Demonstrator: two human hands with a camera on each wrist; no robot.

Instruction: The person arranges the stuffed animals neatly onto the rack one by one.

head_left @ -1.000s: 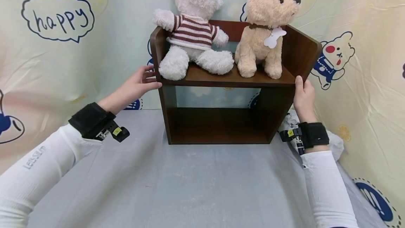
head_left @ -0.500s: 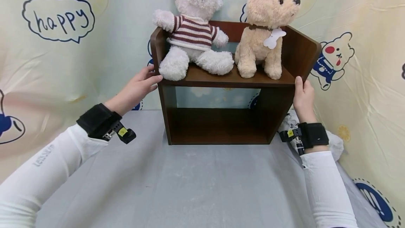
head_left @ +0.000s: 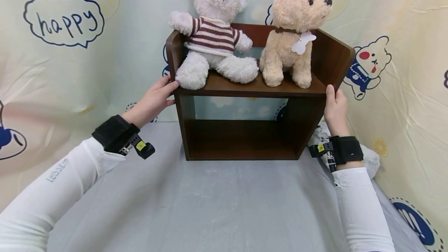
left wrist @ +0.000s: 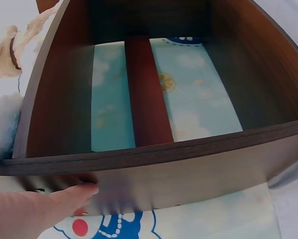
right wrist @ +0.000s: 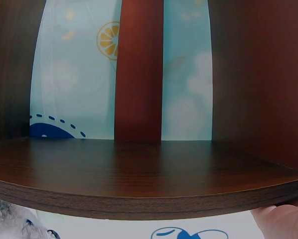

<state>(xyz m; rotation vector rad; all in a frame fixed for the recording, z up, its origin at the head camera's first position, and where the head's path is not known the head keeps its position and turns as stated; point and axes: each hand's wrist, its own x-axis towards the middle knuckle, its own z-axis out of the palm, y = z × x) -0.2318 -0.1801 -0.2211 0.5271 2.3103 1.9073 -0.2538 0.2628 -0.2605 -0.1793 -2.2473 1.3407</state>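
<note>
A dark brown two-tier wooden shelf stands on the table, in the middle of the head view. My left hand holds its left side panel, thumb on the front edge and fingers along the outer face. In the left wrist view one finger lies against that outer face. On the right side panel, my right hand grips with the thumb at the front edge; its other fingers are mostly hidden. A white plush bear in a striped sweater sits on the upper tier, beside a tan plush dog with a bone-shaped tag.
Grey cloth covers the table in front of the shelf. Behind my right wrist lies a white fluffy thing, partly hidden. A printed curtain hangs close behind and at both sides.
My left hand has shifted right and its thumb has moved up onto the shelf's front edge. My right hand, the shelf and both plush toys have stayed in place.
</note>
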